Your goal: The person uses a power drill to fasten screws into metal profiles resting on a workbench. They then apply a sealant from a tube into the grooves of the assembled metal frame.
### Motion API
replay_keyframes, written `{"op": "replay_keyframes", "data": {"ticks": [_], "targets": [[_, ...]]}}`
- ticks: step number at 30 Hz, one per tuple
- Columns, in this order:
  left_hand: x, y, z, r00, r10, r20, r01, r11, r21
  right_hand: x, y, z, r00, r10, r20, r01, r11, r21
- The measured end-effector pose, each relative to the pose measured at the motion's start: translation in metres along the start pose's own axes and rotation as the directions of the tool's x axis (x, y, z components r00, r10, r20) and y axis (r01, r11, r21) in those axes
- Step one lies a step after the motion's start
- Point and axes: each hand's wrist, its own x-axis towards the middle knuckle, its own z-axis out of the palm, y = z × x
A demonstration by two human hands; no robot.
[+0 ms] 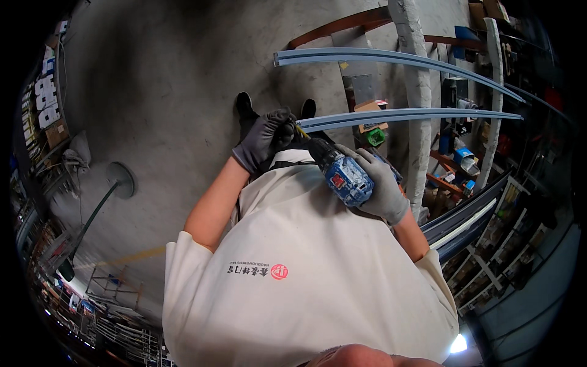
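My right hand (384, 189), in a grey glove, grips a blue cordless drill (347, 178) with a black chuck in front of my body. A thin yellowish bit (301, 131) points from the chuck toward my left hand (269, 139). That hand, also gloved, has its fingers curled in at the near end of a long grey-blue metal profile (391, 116). What its fingers hold, if anything, is hidden. A second similar profile (373, 55) lies farther off, roughly alongside the first. Both extend to the right across a pale, wrapped-looking beam.
The pale beam (419, 116) and a thinner one (493, 92) stand to the right. Beneath them sit a cardboard box (369, 108), a green container (376, 137) and blue bins. At left, a round-based stand (121, 180) rests on the concrete floor (165, 92). Racks line both sides.
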Motion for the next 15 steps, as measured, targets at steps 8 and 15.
{"op": "replay_keyframes", "data": {"ticks": [8, 15], "targets": [[0.032, -0.013, -0.055, 0.979, 0.059, -0.195, 0.075, 0.787, 0.612, 0.009, 0.024, 0.009, 0.981, 0.193, 0.017, -0.193, 0.981, 0.029], [0.041, -0.028, -0.049, 0.993, 0.034, -0.116, 0.058, 0.706, 0.706, 0.022, 0.024, 0.012, 0.945, 0.303, 0.123, -0.302, 0.953, -0.026]]}}
